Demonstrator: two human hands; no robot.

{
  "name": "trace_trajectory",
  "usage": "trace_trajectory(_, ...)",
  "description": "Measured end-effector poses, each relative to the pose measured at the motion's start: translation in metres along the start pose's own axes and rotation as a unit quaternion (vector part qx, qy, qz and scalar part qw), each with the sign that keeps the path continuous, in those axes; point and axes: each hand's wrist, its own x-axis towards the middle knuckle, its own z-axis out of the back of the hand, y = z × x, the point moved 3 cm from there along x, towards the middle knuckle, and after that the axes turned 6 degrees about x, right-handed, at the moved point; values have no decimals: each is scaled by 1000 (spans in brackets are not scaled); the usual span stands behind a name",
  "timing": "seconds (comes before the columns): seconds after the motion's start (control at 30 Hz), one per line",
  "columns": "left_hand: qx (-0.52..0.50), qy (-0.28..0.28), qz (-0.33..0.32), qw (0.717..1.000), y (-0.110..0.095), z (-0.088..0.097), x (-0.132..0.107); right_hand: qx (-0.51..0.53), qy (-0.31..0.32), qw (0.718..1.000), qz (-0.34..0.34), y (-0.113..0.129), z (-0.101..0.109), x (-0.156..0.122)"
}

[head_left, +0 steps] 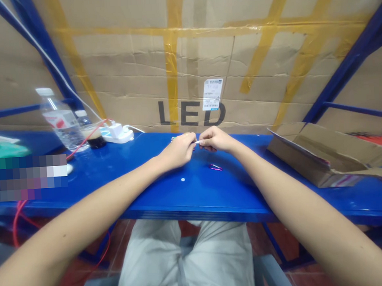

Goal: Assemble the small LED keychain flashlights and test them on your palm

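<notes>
Over the middle of the blue table, my left hand (177, 151) and my right hand (217, 139) almost meet at the fingertips. A small, thin white piece (197, 142) spans the gap between them, pinched by the right thumb and fingers. My left fingers are closed at its other end; what they grip is mostly hidden. A speck of pink shows under them, and some small metallic bits sit behind that hand. On the table just below my right hand lies a purple-pink carabiner (216, 167). Nearer to me is a small white disc (183, 179).
An open cardboard box (311, 161) stands to the right. At the left are a water bottle (62, 120), a dark drink bottle (93, 134), a white power strip (117, 133) and red cables. A large taped cardboard sheet (125, 73) backs the blue table (168, 202).
</notes>
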Motion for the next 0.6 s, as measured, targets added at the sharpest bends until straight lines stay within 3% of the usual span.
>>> trace_trajectory(0.4,-54,-60,-44,996,3,-1,0,99,3,993,-59,-2,-3,-2)
trace_trajectory(0.6,-15,-4,-1,1000,-2,2,-1,59,-18,997,-42,0,-5,-1)
